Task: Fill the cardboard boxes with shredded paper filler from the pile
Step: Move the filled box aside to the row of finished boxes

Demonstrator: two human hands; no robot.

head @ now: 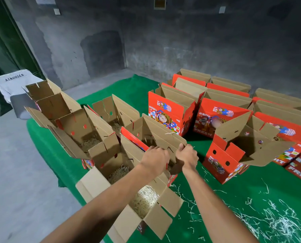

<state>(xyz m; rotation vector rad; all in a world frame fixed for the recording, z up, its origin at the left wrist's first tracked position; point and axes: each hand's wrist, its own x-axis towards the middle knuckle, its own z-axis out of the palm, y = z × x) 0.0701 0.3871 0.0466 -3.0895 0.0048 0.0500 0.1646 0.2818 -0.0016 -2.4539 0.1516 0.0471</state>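
Open green mat (207, 199) lies between near boxes (121, 155) and red boxes (233, 123).

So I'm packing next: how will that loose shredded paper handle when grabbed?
The shredded paper likely weighs almost nothing and is floppy: thin curled strands. It probably sheds, since stray strips lie scattered across the green mat.

Boxes (170, 111): red outside with cartoon print, checker patches, plain brown inside. Mat (221, 199) under boxes: green. Filler (146, 199) in boxes: pale straw.
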